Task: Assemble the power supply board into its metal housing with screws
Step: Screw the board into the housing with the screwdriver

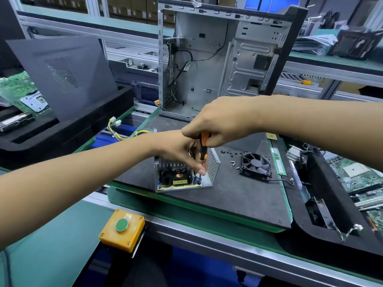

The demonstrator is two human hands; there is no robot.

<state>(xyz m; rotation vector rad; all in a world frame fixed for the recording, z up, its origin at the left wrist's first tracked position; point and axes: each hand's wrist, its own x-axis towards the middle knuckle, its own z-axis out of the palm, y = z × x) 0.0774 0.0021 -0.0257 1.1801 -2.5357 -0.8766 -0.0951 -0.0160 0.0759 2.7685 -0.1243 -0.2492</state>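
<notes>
Factory surface (238, 195): right hand (219, 121) clamps screwdriver (203, 149) upright over the power supply board (178, 179); left hand (182, 152) pinches its tip, apparently steadying it.

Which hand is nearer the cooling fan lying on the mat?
Right. The right hand grips the screwdriver up-left of the cooling fan; the left hand is farther left, at the power supply housing.

place: electronics assembly line, PC factory floor
bench: dark grey anti-static mat (238, 195) on green-edged pallet, alu rail conveyor
ctrl: yellow box w/ green push button (122, 228)
stock: open silver steel tower PC case (207, 59), green motherboards in black foam trays (360, 177), black square cooling fan (256, 163)
bkgd: shelving w/ brown cartons (132, 7)
</notes>
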